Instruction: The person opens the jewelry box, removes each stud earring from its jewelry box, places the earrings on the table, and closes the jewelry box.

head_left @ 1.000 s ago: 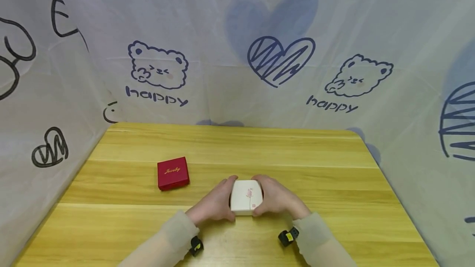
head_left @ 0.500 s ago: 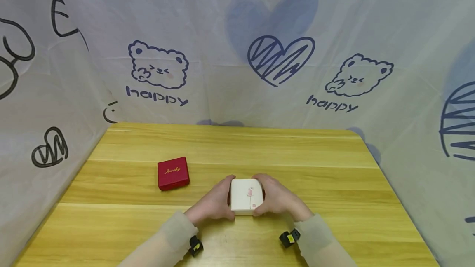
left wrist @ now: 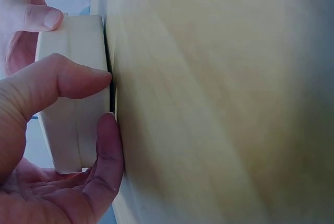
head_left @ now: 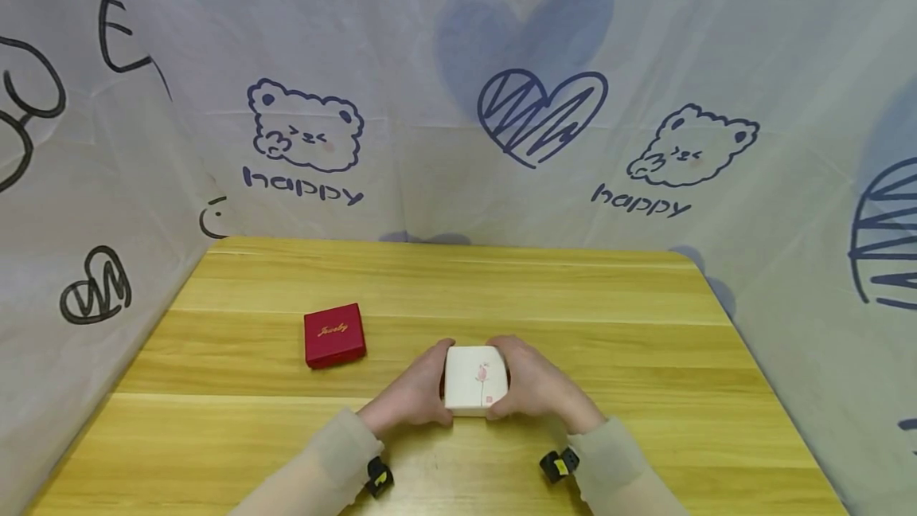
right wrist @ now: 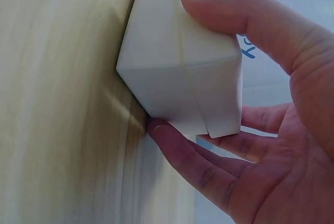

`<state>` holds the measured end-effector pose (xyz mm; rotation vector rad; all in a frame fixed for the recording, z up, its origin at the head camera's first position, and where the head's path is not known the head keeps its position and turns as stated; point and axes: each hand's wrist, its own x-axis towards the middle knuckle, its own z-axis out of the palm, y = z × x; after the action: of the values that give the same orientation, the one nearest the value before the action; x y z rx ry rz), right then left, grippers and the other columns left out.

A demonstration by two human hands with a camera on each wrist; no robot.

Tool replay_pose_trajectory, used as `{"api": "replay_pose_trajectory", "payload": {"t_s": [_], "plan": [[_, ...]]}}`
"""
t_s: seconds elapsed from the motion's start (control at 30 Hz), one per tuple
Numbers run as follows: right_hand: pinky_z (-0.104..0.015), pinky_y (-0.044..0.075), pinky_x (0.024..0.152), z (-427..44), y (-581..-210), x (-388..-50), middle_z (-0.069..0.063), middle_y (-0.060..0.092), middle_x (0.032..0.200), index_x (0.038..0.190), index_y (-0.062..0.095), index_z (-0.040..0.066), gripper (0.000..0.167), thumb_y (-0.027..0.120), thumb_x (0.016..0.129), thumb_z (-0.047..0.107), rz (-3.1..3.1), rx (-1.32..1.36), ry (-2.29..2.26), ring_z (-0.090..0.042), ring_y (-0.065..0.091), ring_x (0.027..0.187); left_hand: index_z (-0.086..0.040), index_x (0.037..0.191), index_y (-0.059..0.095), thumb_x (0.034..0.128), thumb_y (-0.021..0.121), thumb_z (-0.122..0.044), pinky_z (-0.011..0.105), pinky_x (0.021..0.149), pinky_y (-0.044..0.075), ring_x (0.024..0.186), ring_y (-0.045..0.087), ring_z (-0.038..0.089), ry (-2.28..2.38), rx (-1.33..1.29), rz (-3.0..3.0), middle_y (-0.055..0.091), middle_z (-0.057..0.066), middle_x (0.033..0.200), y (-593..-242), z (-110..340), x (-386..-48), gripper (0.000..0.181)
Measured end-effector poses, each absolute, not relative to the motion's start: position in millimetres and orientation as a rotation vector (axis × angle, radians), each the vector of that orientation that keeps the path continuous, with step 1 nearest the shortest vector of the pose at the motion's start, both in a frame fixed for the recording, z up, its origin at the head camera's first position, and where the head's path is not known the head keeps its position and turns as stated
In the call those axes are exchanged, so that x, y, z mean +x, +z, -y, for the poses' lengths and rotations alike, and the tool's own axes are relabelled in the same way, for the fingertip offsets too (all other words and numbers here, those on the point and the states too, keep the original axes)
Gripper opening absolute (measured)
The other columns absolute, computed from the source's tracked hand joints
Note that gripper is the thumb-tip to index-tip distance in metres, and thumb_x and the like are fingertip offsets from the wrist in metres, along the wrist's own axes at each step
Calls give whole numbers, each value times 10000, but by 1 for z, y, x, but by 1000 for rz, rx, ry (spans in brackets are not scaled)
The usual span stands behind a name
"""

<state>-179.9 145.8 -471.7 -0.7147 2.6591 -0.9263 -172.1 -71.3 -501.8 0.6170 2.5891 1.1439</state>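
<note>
A small white box (head_left: 476,377) with a pink flower printed on its lid sits between both hands near the front middle of the table. My left hand (head_left: 419,387) grips its left side, thumb on the near face. On the opposite side, my right hand (head_left: 533,382) holds it with thumb in front and fingers curled round the back. In the right wrist view a thin seam runs around the white box (right wrist: 177,67), between lid and base. The left wrist view has the left thumb (left wrist: 62,80) on the box wall. The box is at the tabletop, its underside hidden.
A dark red box (head_left: 334,336) with gold "Jewelry" lettering lies to the left, farther back on the wooden table (head_left: 609,317). A pale printed cloth (head_left: 430,158) hangs behind and at both sides. Black wrist devices (head_left: 559,465) sit by the cuffs.
The white box's lid has shifted very slightly away from the person since the first frame. Both hands keep their grip almost in place, and the red box is unmoved.
</note>
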Motion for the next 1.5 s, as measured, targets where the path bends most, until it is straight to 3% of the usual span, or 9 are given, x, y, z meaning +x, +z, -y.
{"api": "replay_pose_trajectory", "payload": {"t_s": [0.4,0.63,0.97,1.33,1.5], "plan": [[-419,447,886,-153,-469,-187,-84,572,1184,1347,479,-48,834,873,628,105,-2578,-761,-950,-206,539,987,79,1494,207,562,825,108,471,1079,326,1290,415,318,1145,604,-2576,387,230,1447,-499,69,-170,1119],[-471,424,939,-158,-464,-185,-136,546,1263,1383,439,-73,905,901,627,108,-2553,-746,-979,-255,529,1071,76,1507,154,570,842,84,468,1081,326,1316,397,327,1122,603,-2580,355,260,1469,-500,69,-172,1162],[-400,487,838,-172,-461,-181,-62,560,1147,1371,447,-28,896,908,611,88,-2549,-673,-1067,-207,562,952,119,1329,393,533,849,60,455,975,425,1079,517,294,1060,697,-2632,521,192,1213,-498,69,-172,919],[-435,429,916,-197,-471,-186,-90,491,1262,1359,460,8,907,928,600,174,-2715,-590,-1041,-218,508,1013,137,1379,352,560,855,49,464,1032,389,1150,502,328,1011,659,-2646,494,233,1274,-495,68,-170,965],[-473,437,923,-214,-477,-193,-152,458,1299,1382,445,-23,914,920,626,178,-2751,-556,-1074,-262,509,1033,128,1408,333,579,856,37,460,1056,368,1216,478,345,990,646,-2648,466,245,1336,-496,67,-171,984]]}}
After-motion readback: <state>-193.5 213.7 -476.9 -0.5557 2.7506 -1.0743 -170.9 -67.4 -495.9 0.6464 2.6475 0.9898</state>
